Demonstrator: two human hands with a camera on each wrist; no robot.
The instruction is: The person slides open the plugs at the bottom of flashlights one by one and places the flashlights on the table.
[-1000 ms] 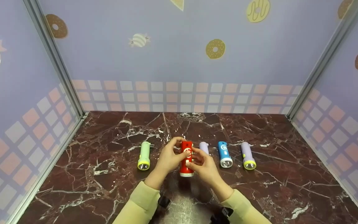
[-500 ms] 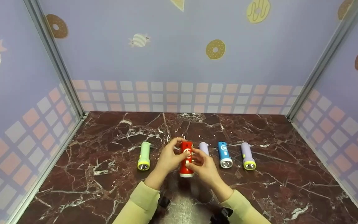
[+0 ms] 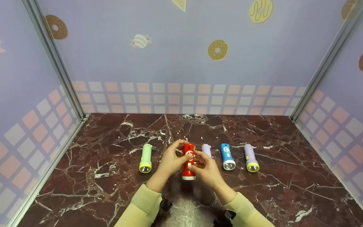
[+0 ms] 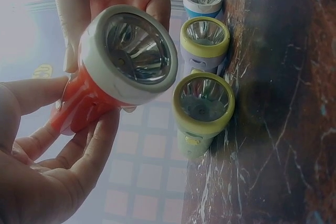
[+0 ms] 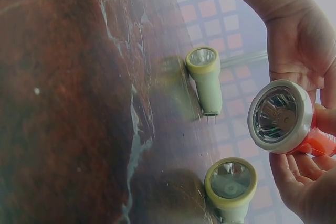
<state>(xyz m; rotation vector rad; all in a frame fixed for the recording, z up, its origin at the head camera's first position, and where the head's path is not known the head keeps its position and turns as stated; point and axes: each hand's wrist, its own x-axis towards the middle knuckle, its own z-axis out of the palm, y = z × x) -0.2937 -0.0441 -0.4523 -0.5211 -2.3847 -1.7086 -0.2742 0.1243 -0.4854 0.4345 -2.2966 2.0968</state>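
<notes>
Both hands hold a red flashlight [image 3: 188, 172] above the table, its white-rimmed lens end towards the person. My left hand [image 3: 170, 161] grips it from the left, thumb across the front of the body. On the other side my right hand [image 3: 209, 169] pinches it, the thumb lying by the white switch. The left wrist view shows the flashlight's clear lens and silver reflector [image 4: 137, 48], with no glow visible. In the right wrist view the white rim [image 5: 303, 109] sticks out between the hands. Some right fingers are hidden behind the body.
On the marbled table [image 3: 106, 192] a green flashlight [image 3: 146, 157] stands left of the hands. To the right are a partly hidden purple flashlight [image 3: 206, 150], a blue one [image 3: 227, 155] and another purple one [image 3: 250, 156]. Patterned panels [image 3: 181, 63] enclose the back and sides.
Almost nothing differs. Both hands keep the red flashlight in the same place, and the other flashlights have not moved.
</notes>
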